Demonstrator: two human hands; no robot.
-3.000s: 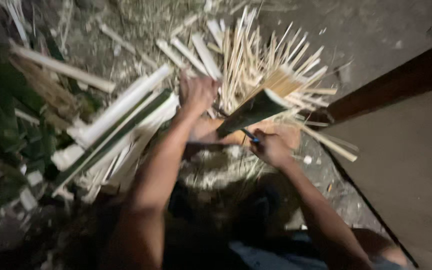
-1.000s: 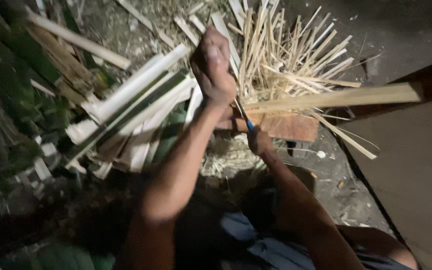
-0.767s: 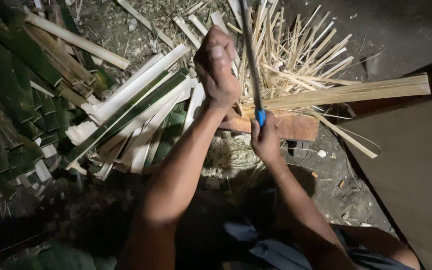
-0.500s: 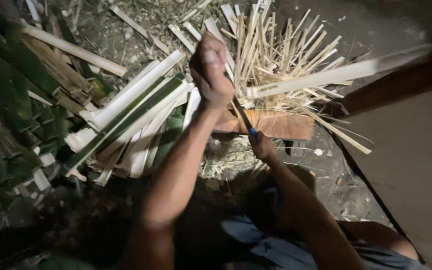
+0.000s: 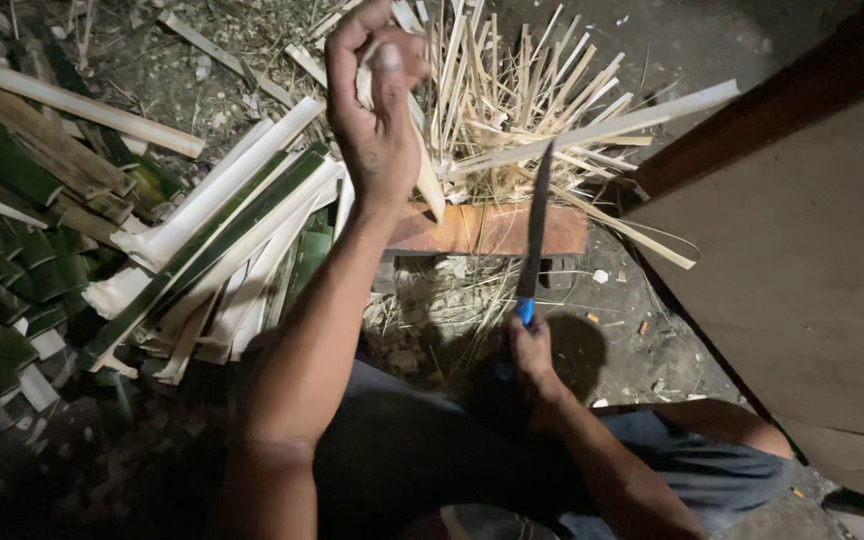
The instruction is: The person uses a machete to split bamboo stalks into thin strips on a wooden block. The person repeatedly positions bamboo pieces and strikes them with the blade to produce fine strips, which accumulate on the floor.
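The left hand [image 5: 377, 95] is raised at the far middle of the scene, its fingers curled tight around a pale split bamboo piece [image 5: 422, 175] whose lower end points down toward a flat reddish-brown wooden block [image 5: 482, 230] lying on the ground. The right hand [image 5: 530, 350], nearer and a little to the right, is closed around the blue handle of a long dark-bladed knife [image 5: 535, 225]; the blade stands nearly upright, its tip reaching up across the block toward a long pale bamboo strip [image 5: 602, 125] that runs out to the right. That strip lies on top of a loose heap of thin pale bamboo splints [image 5: 522, 90] fanned out on the far side of the block. To the left, a stack of wider split bamboo slats, green on one face and pale on the other [image 5: 222, 240], slants from near left to far middle, and further left lie darker green bamboo pieces [image 5: 2, 260]. On the right, a large flat brown board [image 5: 802, 260] leans over the dirt floor [image 5: 612, 310], which is strewn with shavings and small chips. The person's knees, in grey-blue trousers [image 5: 712, 470], show at the near edge.
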